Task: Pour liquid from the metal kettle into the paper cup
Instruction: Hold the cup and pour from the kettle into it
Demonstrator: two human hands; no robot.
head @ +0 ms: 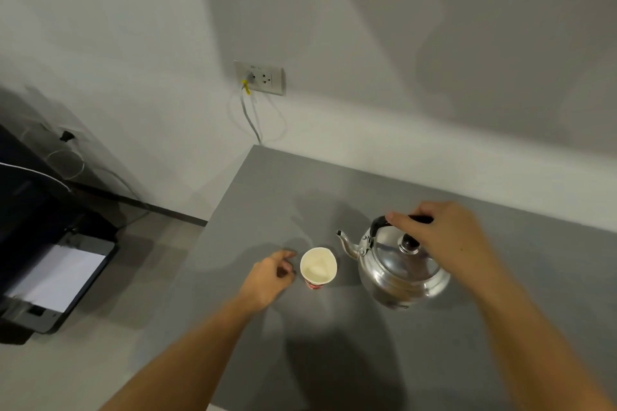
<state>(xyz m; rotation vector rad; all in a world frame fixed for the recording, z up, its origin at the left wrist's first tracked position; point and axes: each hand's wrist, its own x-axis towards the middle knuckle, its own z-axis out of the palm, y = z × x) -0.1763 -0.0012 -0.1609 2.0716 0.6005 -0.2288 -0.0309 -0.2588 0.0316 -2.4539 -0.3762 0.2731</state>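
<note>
1. Fingers (399, 217) of the right hand (447, 237) wrap the kettle handle (379, 225), ready to lift.
2. Left hand (270, 275), loosely curled and empty, waits just left of the paper cup (318, 266).
3. Metal kettle (400, 272) stands right of the cup, spout (344, 240) facing it.

A single head-worn camera looks forward and steeply down from above the person's arms onto the grey worktop (334, 327), close to it. Its wide angle also takes in the white wall (400, 43) behind and the floor (83, 370) at left.
</note>
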